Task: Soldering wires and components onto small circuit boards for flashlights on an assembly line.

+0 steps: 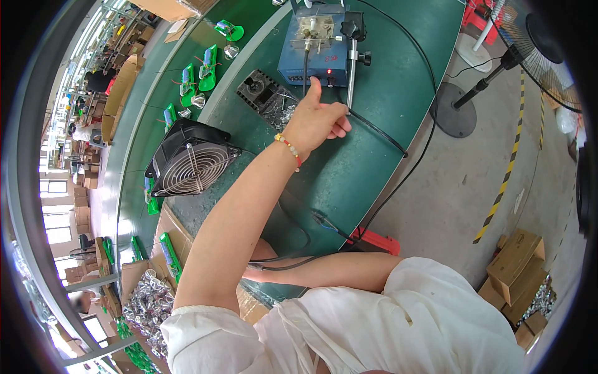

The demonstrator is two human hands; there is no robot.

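My left hand [317,121], with a beaded bracelet, reaches to the front of a blue control box [314,57] with a lit red light. Its thumb stretches up against or just before the box's lower front; the other fingers bend loosely, nothing visible in them. Beside the hand stands a metal rod [353,75] with black clamp knobs. My right hand [264,252] is low, mostly hidden behind my left forearm, its fingers out of sight. A black cable [289,267] with a thick end crosses by the right wrist; whether I grip it cannot be told.
A black fan [193,161] with a wire grille sits on the green bench [374,84]. A black holder [258,87] has metal scraps beside it. Green plastic assemblies [208,67] line the belt. A carton of shiny reflectors [149,302], a pedestal fan [458,109] and cardboard boxes [514,265] stand around.
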